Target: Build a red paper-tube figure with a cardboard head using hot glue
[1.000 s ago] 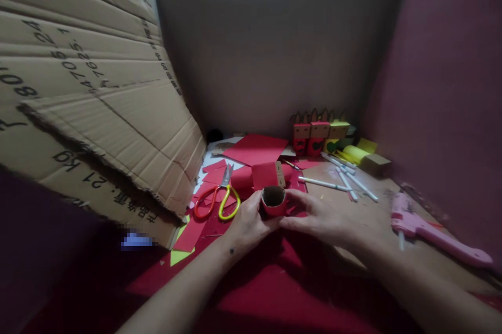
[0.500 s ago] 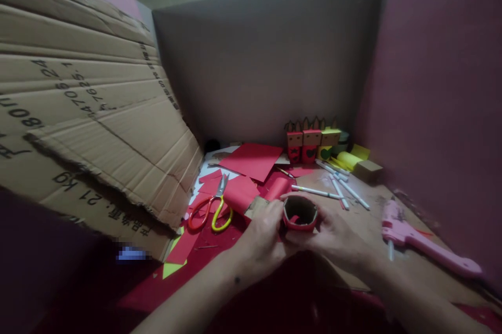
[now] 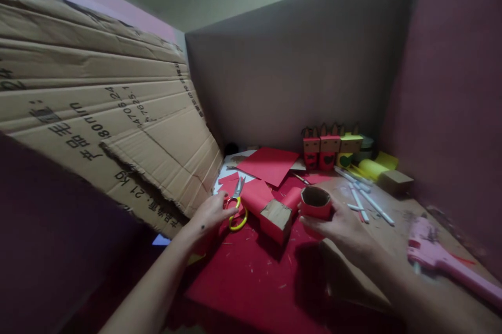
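Note:
My right hand (image 3: pixel 339 227) is wrapped around a short cardboard tube (image 3: pixel 316 211) covered in red paper, its open end facing up. My left hand (image 3: pixel 214 214) is on the scissors (image 3: pixel 237 208), thumb and fingers closed about the red handle. The yellow handle loop shows beside the thumb, and the blades point away from me on red paper. Between the hands sits a small red-covered block (image 3: pixel 276 221) with a bare cardboard face on top.
A big cardboard sheet (image 3: pixel 157 130) leans at the left. Red paper (image 3: pixel 269 164) lies behind the scissors. Paper figures (image 3: pixel 329 151) stand at the back wall. White markers (image 3: pixel 363 200), a yellow roll (image 3: pixel 374 169) and a pink glue gun (image 3: pixel 427 245) lie on the right.
My left hand has let go of the tube and moved left to the scissors. The tube stays in my right hand. The view has shifted, so the scene sits further right.

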